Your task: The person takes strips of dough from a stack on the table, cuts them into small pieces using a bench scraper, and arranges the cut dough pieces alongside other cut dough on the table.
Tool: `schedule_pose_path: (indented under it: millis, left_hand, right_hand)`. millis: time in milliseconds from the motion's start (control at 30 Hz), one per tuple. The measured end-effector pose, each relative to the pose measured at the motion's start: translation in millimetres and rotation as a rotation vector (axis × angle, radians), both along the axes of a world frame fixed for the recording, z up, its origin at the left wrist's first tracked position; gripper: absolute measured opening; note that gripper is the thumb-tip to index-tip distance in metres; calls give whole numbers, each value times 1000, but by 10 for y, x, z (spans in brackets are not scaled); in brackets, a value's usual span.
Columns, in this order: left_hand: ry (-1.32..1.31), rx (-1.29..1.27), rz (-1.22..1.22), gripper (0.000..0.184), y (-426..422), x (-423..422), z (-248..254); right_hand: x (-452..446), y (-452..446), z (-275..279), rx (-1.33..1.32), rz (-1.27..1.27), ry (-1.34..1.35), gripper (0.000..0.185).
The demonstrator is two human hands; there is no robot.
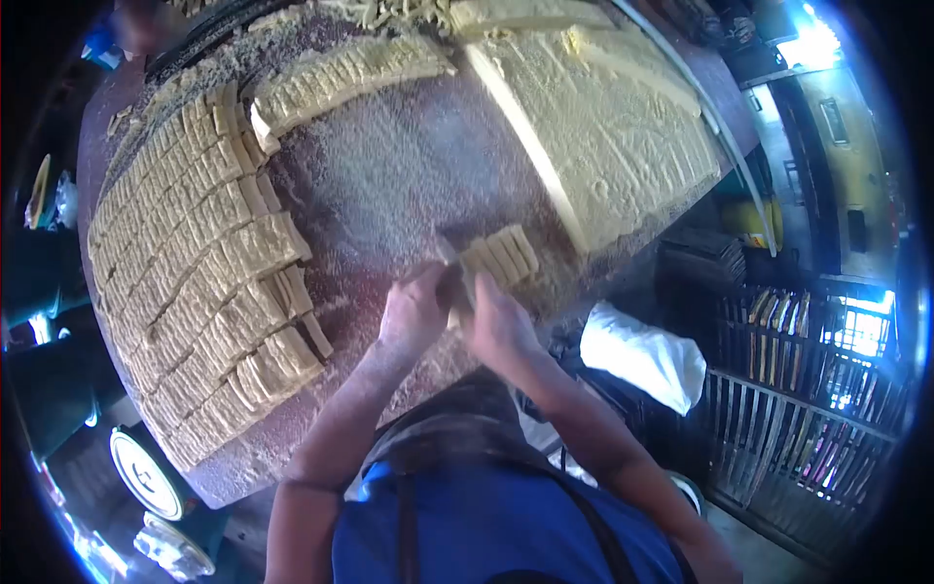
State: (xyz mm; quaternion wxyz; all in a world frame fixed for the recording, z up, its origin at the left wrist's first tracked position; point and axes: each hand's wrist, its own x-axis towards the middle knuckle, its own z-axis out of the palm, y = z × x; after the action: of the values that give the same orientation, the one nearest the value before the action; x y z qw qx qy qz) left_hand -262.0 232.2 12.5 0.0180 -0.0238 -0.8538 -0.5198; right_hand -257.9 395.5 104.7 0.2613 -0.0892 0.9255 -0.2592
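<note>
A flat grey blade (447, 249), partly hidden and blurred, stands between my hands at the near side of the floured table. My left hand (413, 307) is closed around its left side. On the other side my right hand (499, 319) is also closed against it, with the finger ends hidden. Just beyond my right hand lies a short row of cut dough strips (504, 256). A small pale bit of dough (454, 318) shows between my wrists.
Many cut dough pieces (195, 263) cover the left of the table (389, 185). A curved row of strips (350, 80) lies at the back. A thick dough sheet (623, 146) fills the right. Beside the table are a white sack (642, 355) and a round dial (146, 474).
</note>
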Motion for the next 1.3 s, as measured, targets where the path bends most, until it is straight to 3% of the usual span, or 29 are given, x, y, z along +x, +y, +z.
schedule_pose_path:
  millis: [67, 367, 567, 633, 767, 867, 933, 1033, 1300]
  left_hand:
    - [-54, 31, -12, 21, -46, -84, 97]
    - [-47, 124, 44, 26, -131, 42, 65]
    - [-81, 121, 57, 28, -131, 49, -76]
    - [51, 44, 50, 26, -135, 40, -96]
    - [-49, 18, 20, 24, -173, 12, -130]
    - [37, 89, 16, 24, -166, 20, -201]
    - [11, 72, 11, 26, -187, 81, -155]
    - [-46, 134, 86, 27, -218, 112, -83]
    - [84, 29, 68, 28, -247, 129, -310]
  right_hand:
    - [-148, -149, -413, -43, -55, 100, 31]
    - [153, -51, 100, -9, -101, 143, 31]
    - [209, -111, 151, 116, -65, -2, 30]
    - [111, -170, 118, 90, -66, -24, 31]
    - [-159, -352, -374, 53, -37, 85, 31]
    - [-198, -266, -279, 75, -53, 122, 31]
    - [-42, -198, -100, -30, -98, 127, 30]
    - [142, -258, 87, 38, -93, 109, 31]
    - [203, -368, -6, 141, -64, 30, 30]
